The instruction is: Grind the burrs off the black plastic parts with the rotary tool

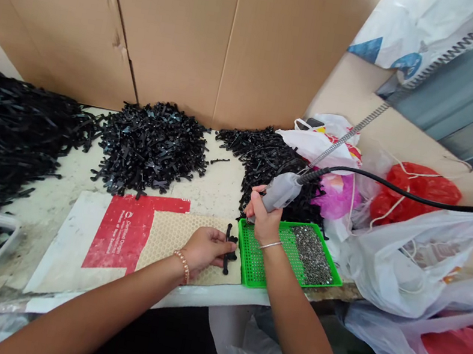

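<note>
My left hand [207, 251] pinches a small black plastic part [228, 253] with rounded ends and a crosspiece, over a beige honeycomb-patterned mat [165, 244]. My right hand [264, 215] is wrapped round a grey electric screwdriver [282, 192], whose black cable runs off to the right and which hangs from a coiled spring [348, 137]. The screwdriver's tip is hidden behind the hand, above the left side of a green perforated tray [261, 283]. Many small metal screws [312, 254] lie in the tray, heaped in its right half.
Heaps of black parts lie at the far left [2, 129], in the middle [152, 147] and behind the tray [262, 157]. A white tub [15, 229] holds more parts. Plastic bags [414, 257] crowd the right side. A cardboard sheet [189, 28] stands behind the table.
</note>
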The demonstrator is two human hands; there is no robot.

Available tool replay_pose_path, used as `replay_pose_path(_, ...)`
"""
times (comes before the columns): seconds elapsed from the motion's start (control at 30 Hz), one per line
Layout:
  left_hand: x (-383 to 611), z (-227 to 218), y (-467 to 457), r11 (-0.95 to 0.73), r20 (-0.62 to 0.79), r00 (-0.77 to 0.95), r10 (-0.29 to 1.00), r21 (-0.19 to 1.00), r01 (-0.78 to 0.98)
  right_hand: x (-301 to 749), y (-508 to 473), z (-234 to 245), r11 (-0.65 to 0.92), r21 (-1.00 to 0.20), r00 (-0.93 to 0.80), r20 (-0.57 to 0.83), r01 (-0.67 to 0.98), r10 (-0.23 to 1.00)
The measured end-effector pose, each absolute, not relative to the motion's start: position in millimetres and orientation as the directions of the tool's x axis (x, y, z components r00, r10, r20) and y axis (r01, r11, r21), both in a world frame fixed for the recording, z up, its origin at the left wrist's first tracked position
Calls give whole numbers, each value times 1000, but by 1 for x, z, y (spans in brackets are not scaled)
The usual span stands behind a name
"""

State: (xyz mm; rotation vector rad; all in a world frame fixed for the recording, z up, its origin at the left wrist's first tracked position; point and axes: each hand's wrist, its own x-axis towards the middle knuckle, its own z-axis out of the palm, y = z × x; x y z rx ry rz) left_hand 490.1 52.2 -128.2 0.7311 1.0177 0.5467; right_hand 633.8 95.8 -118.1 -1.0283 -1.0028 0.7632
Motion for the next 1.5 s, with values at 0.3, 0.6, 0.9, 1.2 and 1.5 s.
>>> replay_pose_path(0.3, 489, -121, 54, 668, -589, 421, 690, 742, -57, 635, 96, -120, 343, -938, 360, 308, -38, 881)
replay_pose_path(0.6, 488, -123, 58, 670, -577, 484, 658, 742, -26, 632, 89, -95, 404, -904, 488, 291, -143, 823)
replay_pose_path(0.9, 487, -122, 59, 668, -577, 484, 657, 744, -20, 603, 57, -63, 390, -875, 451, 236, -286, 861)
replay_pose_path(1.2, 488, -126, 58, 643, -555, 474, 683, 766, -30, 603, 53, -73, 370, -882, 474, 203, -291, 857)
replay_pose_path(1.5, 488, -127, 57, 636, -553, 463, 693, 772, -29, 604, 53, -80, 365, -880, 470, 195, -303, 861)
